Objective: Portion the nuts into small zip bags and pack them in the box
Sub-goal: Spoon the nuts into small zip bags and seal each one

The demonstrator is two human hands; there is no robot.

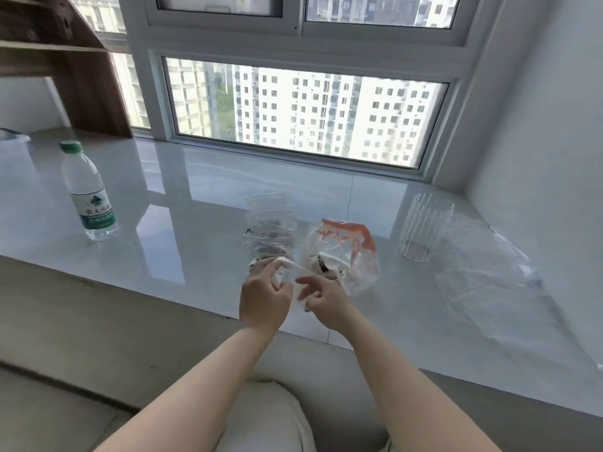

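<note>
Clear small zip bag (pixel 291 278) pinched, left hand (pixel 263 300), right hand (pixel 324 301)

Water bottle (pixel 88 194) upright, far left on sill (pixel 182 190) — wooden shelf (pixel 65 60) behind, window (pixel 303 109) beyond.

I see a small clear zip bag (pixel 293 275) at the bench's near edge, just left of the big bag (pixel 342 256). The big bag is clear with an orange top, slumped open, with dark nuts (pixel 326 267) and a white spoon (pixel 332 264) inside. Behind the small bag, left of the big bag, lies a row of clear bags (pixel 269 226) holding dark nuts. A clear ribbed box (pixel 425 231) stands upright to the big bag's right.
</note>
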